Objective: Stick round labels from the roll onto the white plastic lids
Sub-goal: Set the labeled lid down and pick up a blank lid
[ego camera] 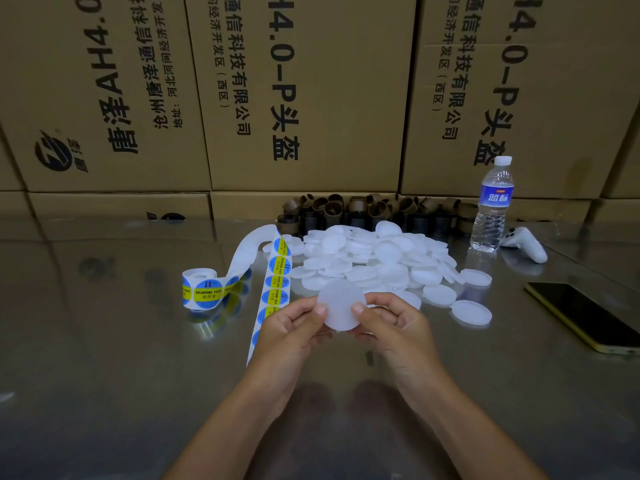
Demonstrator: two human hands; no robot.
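Observation:
Both hands hold one white plastic lid [341,304] above the table, its flat face toward me. My left hand [294,329] pinches its left edge with thumb on top, and my right hand [393,323] pinches its right edge the same way. A roll of round blue-and-yellow labels [202,289] stands at the left, its strip [275,289] looping back and running down toward my left hand. Behind the held lid lies a heap of several white lids [377,258].
A shiny metal table [104,341] carries everything. Brown cardboard cores [363,211] line the back, cardboard boxes [301,91] rise behind them. A water bottle [493,206] and white controller [526,242] stand right of the heap; a phone [585,315] lies at the far right.

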